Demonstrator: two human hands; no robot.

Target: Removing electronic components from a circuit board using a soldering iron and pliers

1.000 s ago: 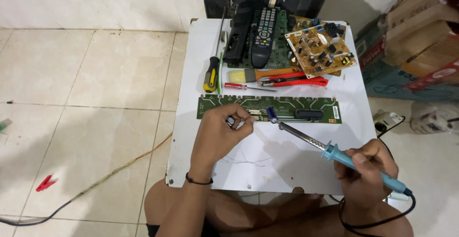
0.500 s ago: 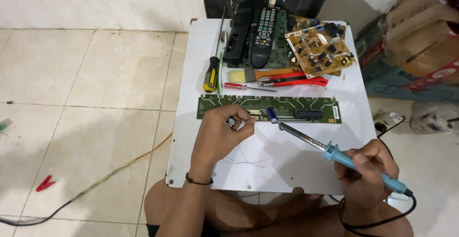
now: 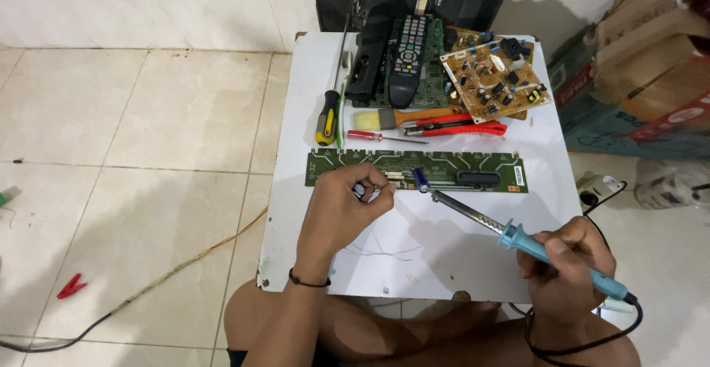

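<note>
**Hot tip working close to bare fingers**

We are pinching a small metal part [image 3: 360, 189] in our left hand [image 3: 344, 208] at the edge of the long green circuit board [image 3: 473, 169], while our right hand [image 3: 566, 260] is gripping the blue soldering iron [image 3: 518, 237]. Its tip is hovering just beside those fingers; we judge a slip risks burning them or scorching the board on the white table [image 3: 444, 248].

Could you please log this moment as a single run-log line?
left hand: pinching small part at green circuit board | right hand: holding soldering iron, tip near board | surface: white table
</note>
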